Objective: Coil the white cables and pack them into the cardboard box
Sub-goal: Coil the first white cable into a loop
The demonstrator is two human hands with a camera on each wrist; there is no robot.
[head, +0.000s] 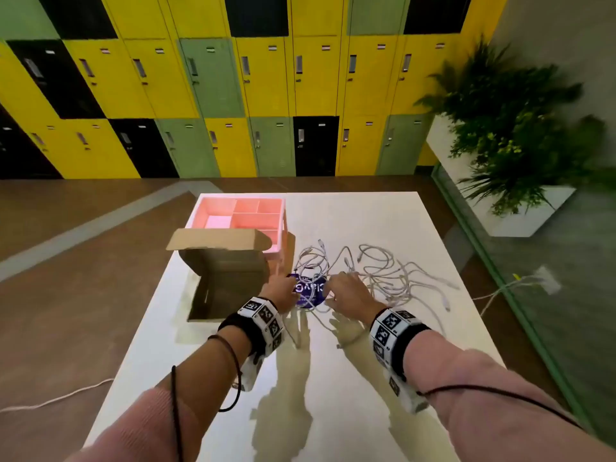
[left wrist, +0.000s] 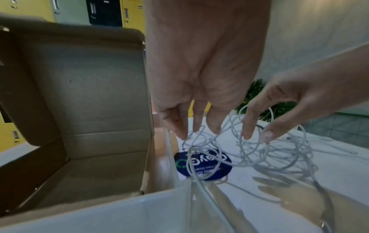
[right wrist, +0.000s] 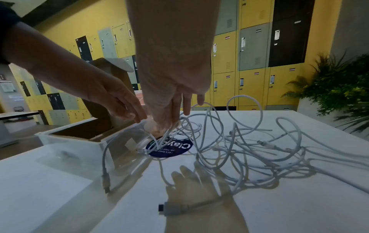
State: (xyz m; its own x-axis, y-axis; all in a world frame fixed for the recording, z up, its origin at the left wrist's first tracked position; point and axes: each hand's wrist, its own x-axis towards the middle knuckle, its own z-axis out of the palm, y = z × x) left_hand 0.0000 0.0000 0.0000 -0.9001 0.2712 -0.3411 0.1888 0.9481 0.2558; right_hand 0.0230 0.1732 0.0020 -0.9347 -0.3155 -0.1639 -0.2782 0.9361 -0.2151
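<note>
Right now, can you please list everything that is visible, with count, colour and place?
white cables: several, exact count unclear, white, tangled loose on the table right of the box
cardboard box: one, brown, lid open, at the table's left edge; no cable shows inside
organiser tray: one, pink, with compartments, behind the box
round sticker: one, dark blue, on the table under some cable loops
table: one, white
lockers: many, yellow, green and black, on the far wall
plants: green, in white planters, at right
left hand: fingers down into the cable loops
right hand: fingers down among the cables
</note>
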